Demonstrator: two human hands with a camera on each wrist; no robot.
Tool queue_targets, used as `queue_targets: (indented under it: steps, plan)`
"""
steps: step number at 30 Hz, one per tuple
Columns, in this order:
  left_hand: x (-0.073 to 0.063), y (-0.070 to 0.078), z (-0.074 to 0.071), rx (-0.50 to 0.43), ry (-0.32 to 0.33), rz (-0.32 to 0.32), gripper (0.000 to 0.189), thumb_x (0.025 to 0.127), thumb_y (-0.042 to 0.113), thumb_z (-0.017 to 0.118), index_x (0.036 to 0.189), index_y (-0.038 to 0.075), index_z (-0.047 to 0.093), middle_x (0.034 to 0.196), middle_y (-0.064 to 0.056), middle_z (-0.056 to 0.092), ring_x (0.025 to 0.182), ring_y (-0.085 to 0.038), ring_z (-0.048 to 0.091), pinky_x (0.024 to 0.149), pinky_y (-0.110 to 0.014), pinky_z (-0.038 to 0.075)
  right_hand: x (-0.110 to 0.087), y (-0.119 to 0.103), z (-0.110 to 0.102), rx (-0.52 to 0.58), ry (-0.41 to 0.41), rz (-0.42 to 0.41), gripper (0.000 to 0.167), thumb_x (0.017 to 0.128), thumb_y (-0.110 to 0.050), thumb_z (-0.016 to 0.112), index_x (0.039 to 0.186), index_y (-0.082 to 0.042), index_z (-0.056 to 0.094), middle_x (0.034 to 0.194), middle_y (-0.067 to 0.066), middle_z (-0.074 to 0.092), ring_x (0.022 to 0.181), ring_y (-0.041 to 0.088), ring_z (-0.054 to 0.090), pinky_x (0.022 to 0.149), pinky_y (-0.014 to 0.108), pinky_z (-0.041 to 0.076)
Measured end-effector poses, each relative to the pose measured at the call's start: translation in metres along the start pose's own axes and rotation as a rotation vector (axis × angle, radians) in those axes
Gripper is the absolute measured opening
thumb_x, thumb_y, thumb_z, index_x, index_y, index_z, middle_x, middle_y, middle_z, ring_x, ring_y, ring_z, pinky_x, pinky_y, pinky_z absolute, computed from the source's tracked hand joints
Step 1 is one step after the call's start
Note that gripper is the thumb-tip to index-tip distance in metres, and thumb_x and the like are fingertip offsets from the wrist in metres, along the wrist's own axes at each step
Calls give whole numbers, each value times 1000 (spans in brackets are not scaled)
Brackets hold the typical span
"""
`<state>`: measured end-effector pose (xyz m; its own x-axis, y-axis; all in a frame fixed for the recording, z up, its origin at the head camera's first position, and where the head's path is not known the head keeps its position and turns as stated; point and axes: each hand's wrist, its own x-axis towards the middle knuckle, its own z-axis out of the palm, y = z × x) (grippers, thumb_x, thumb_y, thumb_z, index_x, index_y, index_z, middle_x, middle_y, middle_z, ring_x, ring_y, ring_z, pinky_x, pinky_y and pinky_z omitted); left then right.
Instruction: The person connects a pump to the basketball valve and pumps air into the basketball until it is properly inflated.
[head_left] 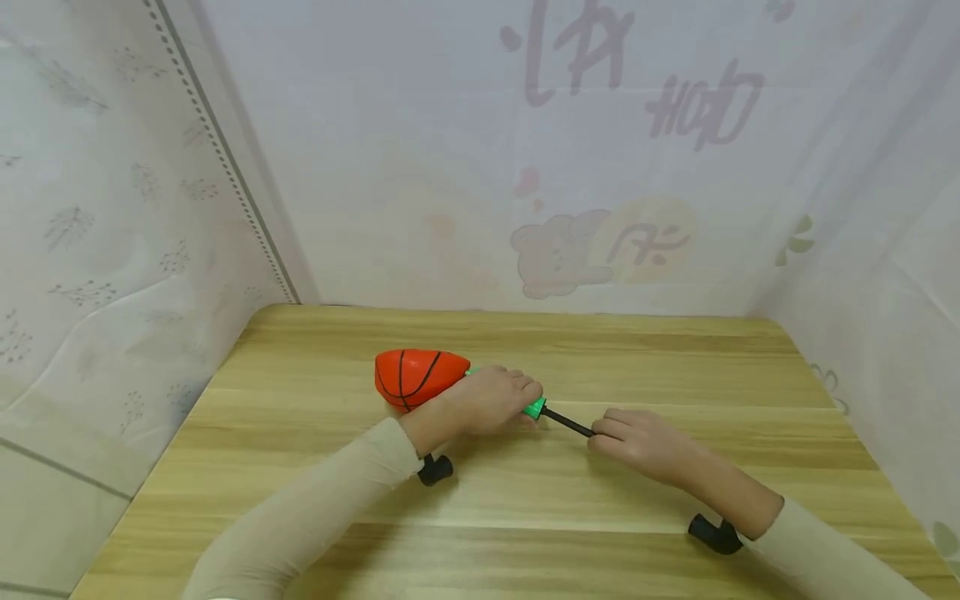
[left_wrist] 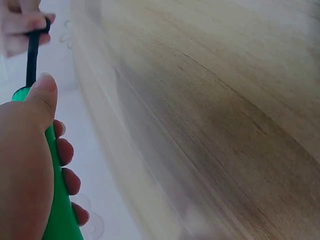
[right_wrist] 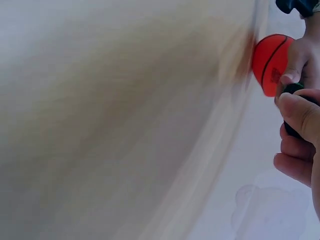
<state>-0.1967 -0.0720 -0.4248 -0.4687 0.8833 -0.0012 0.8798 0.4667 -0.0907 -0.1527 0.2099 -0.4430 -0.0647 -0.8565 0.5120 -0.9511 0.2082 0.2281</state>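
Note:
A red-orange ball with black basketball lines [head_left: 416, 375] lies on its side on the table, slack and out of round. From its right end runs a green ball pump [head_left: 536, 407]. My left hand [head_left: 491, 400] grips the pump's green barrel [left_wrist: 61, 210], its thumb along it near the top. A black pump rod [head_left: 567, 422] sticks out of the barrel toward the right. At the rod's far end my right hand [head_left: 645, 443] holds the black handle [left_wrist: 42, 26], mostly covered by the fingers. In the right wrist view the ball [right_wrist: 270, 62] shows behind both hands.
The wood-grain table [head_left: 570, 533] spreads around the hands. A pale printed cloth [head_left: 420, 167] hangs behind it and on both sides. Each wrist carries a black camera mount, the left one [head_left: 435, 470] and the right one [head_left: 712, 533], low over the table.

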Motion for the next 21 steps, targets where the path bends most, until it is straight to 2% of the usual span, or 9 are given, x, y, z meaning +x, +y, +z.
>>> queue_targets:
  steps: [5,10,15,21]
  plan:
    - [-1,-2,-2,3,0,8,32,102,45,59,103,13,52,86,8,49,80,-10,49,69,-23,42,-20,-6,-10,-4,-19,7,39,112,-11,33,97,-7,68,93,4,69,77,14,61,64,21,53]
    - [-3,-2,-1,16,7,15,32,102,45,58,105,13,53,88,8,51,82,-10,50,71,-23,42,-29,-12,-15,-6,-50,35,43,113,-11,31,95,-7,70,93,5,70,77,14,62,66,22,54]
    - [-2,-2,1,63,22,22,33,103,44,58,105,12,52,85,7,49,80,-10,50,70,-23,42,-24,-11,-13,-6,-45,33,41,112,-11,32,96,-7,70,93,4,69,77,13,61,65,21,53]
    - [-2,-1,0,119,54,29,33,103,45,58,103,12,52,83,7,47,78,-10,49,68,-21,40,-8,-2,0,-42,-44,13,40,113,-11,31,97,-8,68,93,2,67,77,13,59,65,21,52]
